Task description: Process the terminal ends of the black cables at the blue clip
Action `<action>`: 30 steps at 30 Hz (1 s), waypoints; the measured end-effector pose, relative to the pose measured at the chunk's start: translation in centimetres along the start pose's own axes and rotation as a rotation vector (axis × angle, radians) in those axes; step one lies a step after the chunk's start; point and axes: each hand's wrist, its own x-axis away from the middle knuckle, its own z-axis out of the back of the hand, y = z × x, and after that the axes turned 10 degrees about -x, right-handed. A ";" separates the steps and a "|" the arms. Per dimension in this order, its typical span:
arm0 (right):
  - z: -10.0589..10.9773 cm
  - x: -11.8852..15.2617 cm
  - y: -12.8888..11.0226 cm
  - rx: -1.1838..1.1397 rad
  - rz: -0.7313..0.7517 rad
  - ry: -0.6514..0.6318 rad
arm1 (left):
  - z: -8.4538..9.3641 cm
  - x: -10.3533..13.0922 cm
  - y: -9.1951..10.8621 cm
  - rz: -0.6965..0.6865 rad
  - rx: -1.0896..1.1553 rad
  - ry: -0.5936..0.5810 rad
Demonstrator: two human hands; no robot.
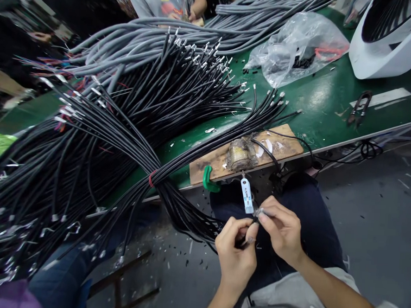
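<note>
My left hand (236,251) is closed on a black cable (256,219) close to its end, above my lap. The fingers of my right hand (282,228) pinch the silvery stripped tip of that cable; fine detail there is too small to make out. Just beyond my fingertips is a pale blue, flat piece (246,196) attached to the shaft of a small motor (239,155). That motor is fixed to a wooden board (289,143) at the table edge. A bundle of black cables (184,208), bound by a red tie (151,178), hangs over the edge beside my left hand.
Heaped black cables (182,85) and grey cables (136,36) cover the green table (375,108). At the right lie snips (359,107), a plastic bag (298,48) and a white fan (385,58). A green clamp (210,180) juts from the board. Another person (162,0) works opposite.
</note>
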 end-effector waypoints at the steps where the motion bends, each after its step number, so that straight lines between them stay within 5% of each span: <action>1: 0.0 -0.1 0.1 -0.063 -0.043 0.003 | 0.1 -0.1 -0.1 0.015 0.019 -0.022; 4: 0.2 -0.5 0.2 -0.075 -0.055 -0.014 | 0.3 -0.4 -0.4 0.054 0.063 -0.109; 9: 0.7 0.1 -0.3 0.413 0.373 0.015 | -0.1 -0.6 -0.5 0.003 -0.019 -0.068; 11: 1.1 0.2 -0.7 0.397 0.434 -0.006 | -0.2 -0.7 -0.5 0.001 -0.038 -0.077; 15: 2.3 -0.7 -0.6 0.071 0.082 -0.005 | 0.1 -1.0 -0.5 0.086 0.091 -0.220; 19: 2.8 -1.7 0.0 -0.335 -0.406 -0.245 | 0.7 -1.1 -0.6 0.090 0.183 -0.299; 25: 0.3 -0.3 0.5 -0.668 -0.544 0.059 | 0.2 -0.8 -0.9 0.133 0.204 -0.136; 30: -0.7 0.3 1.2 -0.991 -0.690 0.002 | 0.4 -1.0 -1.3 0.111 0.315 -0.215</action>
